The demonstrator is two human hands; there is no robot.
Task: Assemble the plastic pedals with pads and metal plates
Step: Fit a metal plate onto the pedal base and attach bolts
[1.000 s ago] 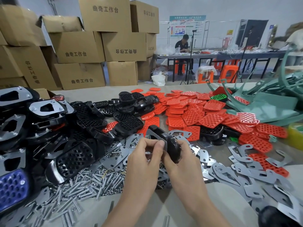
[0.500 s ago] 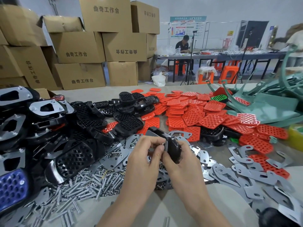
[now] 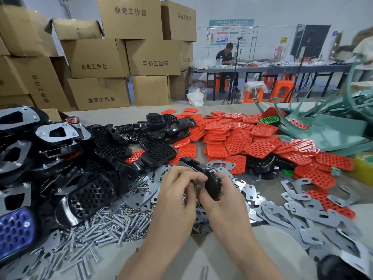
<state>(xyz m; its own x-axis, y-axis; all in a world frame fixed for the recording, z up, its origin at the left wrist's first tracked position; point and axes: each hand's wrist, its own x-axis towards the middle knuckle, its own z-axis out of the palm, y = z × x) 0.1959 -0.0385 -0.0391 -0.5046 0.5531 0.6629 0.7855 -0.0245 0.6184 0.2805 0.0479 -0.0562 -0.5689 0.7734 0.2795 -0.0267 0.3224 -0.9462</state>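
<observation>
Stacked cardboard boxes stand behind the tabletop, which carries the parts in heaps: a pile of black pedals on the left, red pads spread across the middle and right, grey metal plates scattered near the right edge, and silver bolts in front of the pile. Just above the plates and bolts, at the centre, both hands hold one black pedal tilted on its edge. The right hand grips its rounded near end, fingers curled round it. The left hand curls its fingers against the pedal's left side, pinching there, though what is under the fingertips cannot be made out.
</observation>
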